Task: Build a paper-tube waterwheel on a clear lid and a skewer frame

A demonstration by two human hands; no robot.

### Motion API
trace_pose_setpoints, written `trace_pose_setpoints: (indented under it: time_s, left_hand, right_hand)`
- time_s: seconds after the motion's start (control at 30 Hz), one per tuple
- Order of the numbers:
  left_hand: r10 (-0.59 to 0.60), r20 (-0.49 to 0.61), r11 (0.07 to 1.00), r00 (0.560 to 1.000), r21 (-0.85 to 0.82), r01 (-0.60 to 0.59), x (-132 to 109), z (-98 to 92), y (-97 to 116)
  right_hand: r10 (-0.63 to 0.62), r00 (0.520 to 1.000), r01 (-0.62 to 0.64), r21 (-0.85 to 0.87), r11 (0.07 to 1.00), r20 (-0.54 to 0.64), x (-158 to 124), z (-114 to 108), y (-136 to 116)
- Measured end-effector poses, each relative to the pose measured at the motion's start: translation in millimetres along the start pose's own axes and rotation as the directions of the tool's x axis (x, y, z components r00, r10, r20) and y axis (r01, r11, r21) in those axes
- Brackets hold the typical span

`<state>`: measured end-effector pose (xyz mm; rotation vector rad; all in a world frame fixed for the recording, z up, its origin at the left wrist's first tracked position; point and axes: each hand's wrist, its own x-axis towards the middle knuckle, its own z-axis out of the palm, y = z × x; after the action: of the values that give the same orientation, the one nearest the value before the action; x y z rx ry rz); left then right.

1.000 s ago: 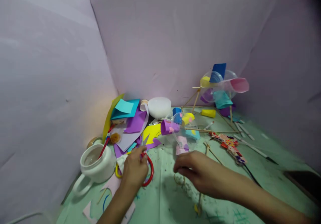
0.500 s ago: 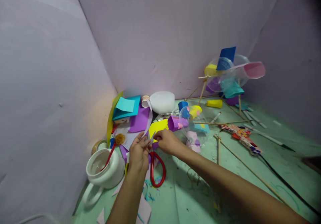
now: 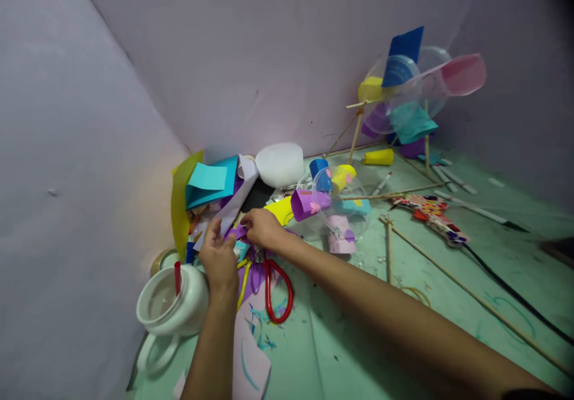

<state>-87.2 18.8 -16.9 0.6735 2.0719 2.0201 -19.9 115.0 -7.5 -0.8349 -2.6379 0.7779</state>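
Observation:
My left hand (image 3: pixel 219 256) reaches into a heap of coloured paper, its fingers apart against the lower end of a pale lilac sheet (image 3: pixel 229 205) that stands on a slant. To its right, my right hand (image 3: pixel 264 229) is closed, with its fingertips at a small purple paper piece (image 3: pixel 237 232). Just below the hands lie scissors with red handles (image 3: pixel 278 292) and a yellow-handled tool (image 3: pixel 243 283), their upper parts hidden. A yellow paper piece (image 3: pixel 280 210) lies beyond my right wrist.
At the left stands a white mug-like pot (image 3: pixel 179 304). A white bowl (image 3: pixel 280 165) sits by the back wall. Right of my hands is a clear plastic wheel with paper cups (image 3: pixel 343 202); a larger wheel (image 3: pixel 403 89) stands behind. Sticks and a glue gun (image 3: pixel 430 211) lie at right.
Both hands have moved left and deeper into the paper heap. My left fingers have spread. The pale lilac sheet now stands up across the purple paper. The view has shifted slightly.

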Motion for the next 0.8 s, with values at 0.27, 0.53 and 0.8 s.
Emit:
trace_pose_setpoints:
  time_s: [0.27, 0.53, 0.8]
  left_hand:
    - [0.144, 0.087, 0.92, 0.986, 0.354, -0.166, -2, -3.4, 2]
    - [0.151, 0.115, 0.838, 0.982, 0.511, -0.189, -8, -2.6, 3]
    - [0.157, 0.117, 0.758, 0.981, 0.622, -0.196, -4, -7.7, -1]
  right_hand:
    - [-0.192, 0.975, 0.214, -0.234, 0.948, 0.113, 37, 4, 0]
    - [-0.337, 0.9, 0.424, -0.372, 0.826, 0.277, 55, 0, -13]
    - [-0.441, 0.825, 0.564, -0.455, 0.689, 0.354, 64, 1, -7]
